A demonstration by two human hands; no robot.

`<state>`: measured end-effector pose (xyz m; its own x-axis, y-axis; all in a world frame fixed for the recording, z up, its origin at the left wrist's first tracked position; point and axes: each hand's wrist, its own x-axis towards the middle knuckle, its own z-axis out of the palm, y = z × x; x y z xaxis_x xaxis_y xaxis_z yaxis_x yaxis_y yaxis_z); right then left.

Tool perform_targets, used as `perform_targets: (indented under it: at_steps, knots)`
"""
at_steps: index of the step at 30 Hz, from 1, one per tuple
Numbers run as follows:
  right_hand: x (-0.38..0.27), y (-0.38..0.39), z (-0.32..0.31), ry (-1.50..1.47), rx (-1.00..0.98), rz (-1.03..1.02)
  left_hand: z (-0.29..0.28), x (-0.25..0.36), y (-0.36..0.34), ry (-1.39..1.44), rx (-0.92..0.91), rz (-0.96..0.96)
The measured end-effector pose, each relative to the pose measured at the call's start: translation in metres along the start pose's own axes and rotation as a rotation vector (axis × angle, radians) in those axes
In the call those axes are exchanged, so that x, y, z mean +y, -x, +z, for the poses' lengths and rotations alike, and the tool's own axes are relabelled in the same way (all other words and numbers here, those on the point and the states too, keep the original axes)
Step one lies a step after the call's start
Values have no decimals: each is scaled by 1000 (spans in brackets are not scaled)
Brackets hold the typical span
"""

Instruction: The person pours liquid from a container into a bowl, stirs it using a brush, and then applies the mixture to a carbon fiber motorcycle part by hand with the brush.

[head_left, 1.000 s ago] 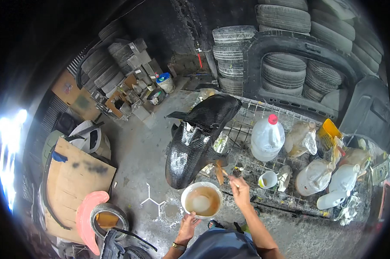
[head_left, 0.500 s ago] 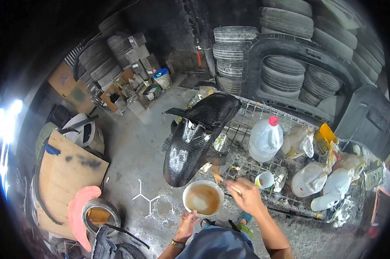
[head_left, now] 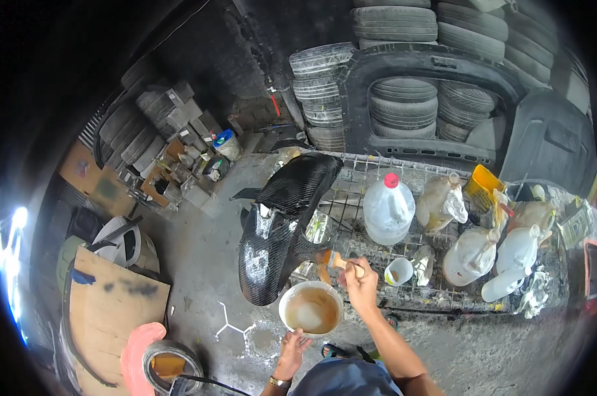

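Note:
My left hand (head_left: 293, 351) grips the near rim of a white bowl (head_left: 282, 310) that holds some brownish liquid. In my right hand (head_left: 360, 285) is a paintbrush (head_left: 338, 262) with a pale wooden handle, its bristles pointing left. The bristles are by the lower right side of a glossy black carbon-fibre part (head_left: 262, 261), just above and right of the bowl; whether they touch the part I cannot tell. The part is long and curved, with a woven pattern and bright reflections, and lies at the left end of a wire-mesh rack.
On the mesh rack (head_left: 351, 198) stand a large clear jug with a red cap (head_left: 389, 211), a small white cup (head_left: 399, 271), several cloudy plastic jugs (head_left: 469, 257) and a yellow container (head_left: 483, 185). Behind are stacked tires (head_left: 404, 105) and a black frame panel (head_left: 358, 99). A wooden board (head_left: 113, 297) leans left.
The brush in my right hand has moved from a blur beside the bowl to the carbon-fibre part's lower right side. The view has shifted, and my left hand still holds the bowl.

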<state>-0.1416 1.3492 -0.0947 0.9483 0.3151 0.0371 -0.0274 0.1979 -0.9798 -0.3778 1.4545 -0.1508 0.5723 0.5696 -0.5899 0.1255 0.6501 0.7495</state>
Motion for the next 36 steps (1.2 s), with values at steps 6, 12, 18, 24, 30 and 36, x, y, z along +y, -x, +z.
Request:
perform_targets:
  at_steps: [6, 12, 18, 24, 30, 36]
  knots:
    - [-56, 0, 25, -226, -47, -23, -14, -9, 3, 23, -38, 0]
    - [-25, -24, 14, -402, -28, 86, -30, -25, 0, 7, -39, -2]
    - [-21, -16, -17, -90, 7, -81, -28, -26, 4, 36, -35, -8]
    - [-78, -36, 33, 256, -200, -235, -19, -29, 5, 11, 42, -13]
    - [-85, -62, 18, 314, -371, -527, 0, -28, 15, -18, 72, -7]
    - [-33, -36, -35, 718, -586, -849, 15, -27, 18, -4, 84, -28]
